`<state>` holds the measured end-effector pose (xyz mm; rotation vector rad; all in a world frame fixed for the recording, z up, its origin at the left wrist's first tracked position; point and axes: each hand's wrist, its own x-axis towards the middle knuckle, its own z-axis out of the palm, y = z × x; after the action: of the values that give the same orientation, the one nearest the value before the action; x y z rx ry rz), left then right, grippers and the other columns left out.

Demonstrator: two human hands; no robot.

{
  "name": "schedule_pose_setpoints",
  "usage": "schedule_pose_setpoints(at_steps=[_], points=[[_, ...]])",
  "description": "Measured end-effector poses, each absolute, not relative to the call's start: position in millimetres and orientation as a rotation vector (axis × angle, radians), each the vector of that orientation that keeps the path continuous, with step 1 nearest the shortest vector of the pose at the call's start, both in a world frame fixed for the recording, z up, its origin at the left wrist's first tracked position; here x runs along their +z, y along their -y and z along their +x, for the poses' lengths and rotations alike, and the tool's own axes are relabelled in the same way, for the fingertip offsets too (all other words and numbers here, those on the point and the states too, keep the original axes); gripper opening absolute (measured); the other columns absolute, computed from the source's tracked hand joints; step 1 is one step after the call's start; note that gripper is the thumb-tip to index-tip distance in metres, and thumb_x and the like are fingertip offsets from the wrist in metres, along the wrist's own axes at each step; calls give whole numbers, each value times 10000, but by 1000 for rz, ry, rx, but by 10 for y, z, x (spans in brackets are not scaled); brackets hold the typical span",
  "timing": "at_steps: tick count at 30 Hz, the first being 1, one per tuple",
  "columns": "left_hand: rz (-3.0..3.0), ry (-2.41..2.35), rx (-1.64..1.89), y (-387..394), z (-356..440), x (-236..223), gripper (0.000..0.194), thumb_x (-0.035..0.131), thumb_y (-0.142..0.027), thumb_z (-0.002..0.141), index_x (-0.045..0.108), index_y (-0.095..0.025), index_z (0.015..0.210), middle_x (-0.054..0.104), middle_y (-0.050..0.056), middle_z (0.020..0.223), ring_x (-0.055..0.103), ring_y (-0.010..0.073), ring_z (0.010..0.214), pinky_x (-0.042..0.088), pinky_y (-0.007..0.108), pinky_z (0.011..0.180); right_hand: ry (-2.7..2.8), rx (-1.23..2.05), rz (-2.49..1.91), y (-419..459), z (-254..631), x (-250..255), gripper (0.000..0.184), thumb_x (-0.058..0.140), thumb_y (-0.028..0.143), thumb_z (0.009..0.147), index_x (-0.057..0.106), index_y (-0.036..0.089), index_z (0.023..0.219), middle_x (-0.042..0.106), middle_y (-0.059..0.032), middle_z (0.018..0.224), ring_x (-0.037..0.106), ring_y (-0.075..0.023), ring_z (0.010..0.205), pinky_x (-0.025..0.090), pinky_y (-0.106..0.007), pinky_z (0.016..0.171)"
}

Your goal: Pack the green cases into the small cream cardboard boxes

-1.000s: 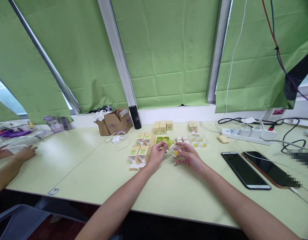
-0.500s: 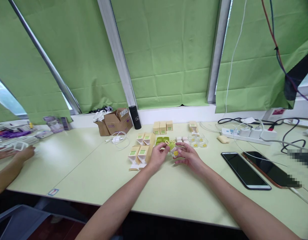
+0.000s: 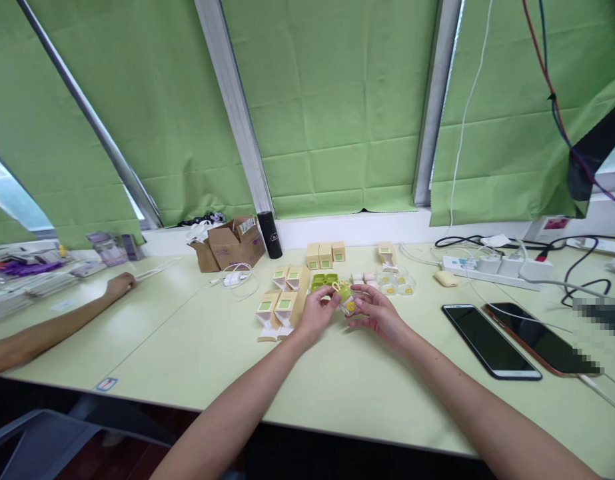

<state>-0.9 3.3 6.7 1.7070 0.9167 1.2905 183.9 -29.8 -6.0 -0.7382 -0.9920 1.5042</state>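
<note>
Both hands hold a small transparent container with a green lid, a pale loop and a yellow face printed on its side (image 3: 346,299), just above the table. My left hand (image 3: 316,313) pinches it at the lid and loop side. From the right, my right hand (image 3: 382,315) grips its body, thumb and fingers around it. Behind the hands lie several green lids (image 3: 324,279), small pinkish-white pieces (image 3: 363,278) and transparent cups with yellow faces (image 3: 398,287). Opened small cartons with green windows (image 3: 277,307) stand left of my left hand.
Closed cartons (image 3: 325,255) and one opened carton (image 3: 386,256) stand farther back. Two phones (image 3: 492,341) and a power strip with cables (image 3: 497,270) lie right. A cardboard box (image 3: 236,245) and black bottle (image 3: 270,235) stand back left. A co-worker's hand (image 3: 120,285) reaches over the left table.
The co-worker's arm has stretched farther across the left table, and the white frame-like item near it is gone from there. My hands and the small container have barely shifted.
</note>
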Motion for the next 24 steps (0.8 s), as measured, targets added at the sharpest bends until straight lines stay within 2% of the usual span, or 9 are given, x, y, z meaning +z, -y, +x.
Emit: schedule_pose_setpoints(at_steps=[10, 20, 24], points=[[1716, -907, 1287, -21, -10, 52, 535, 749, -649, 825, 748, -134, 969, 729, 107, 989, 653, 216, 907, 524, 302, 774, 1018, 1495, -728, 308, 1842, -63, 519, 877, 418, 761, 636, 257, 1191, 707, -38, 990, 754, -233, 789, 662, -424, 679], [1774, -922, 1266, -25, -15, 42, 537, 728, -650, 845, 771, -140, 1009, 744, 126, 1053, 668, 238, 958, 529, 322, 812, 1099, 1422, -785, 292, 1823, -94, 645, 926, 399, 667, 622, 277, 1222, 663, -48, 1140, 748, -224, 777, 668, -440, 688], [1797, -921, 1252, -10, -13, 52, 554, 713, -662, 852, 767, -133, 1007, 741, 123, 1035, 662, 236, 950, 520, 317, 808, 1149, 1395, -773, 342, 1809, -43, 662, 911, 402, 682, 599, 281, 1253, 639, -40, 1137, 750, -226, 805, 665, -436, 704]])
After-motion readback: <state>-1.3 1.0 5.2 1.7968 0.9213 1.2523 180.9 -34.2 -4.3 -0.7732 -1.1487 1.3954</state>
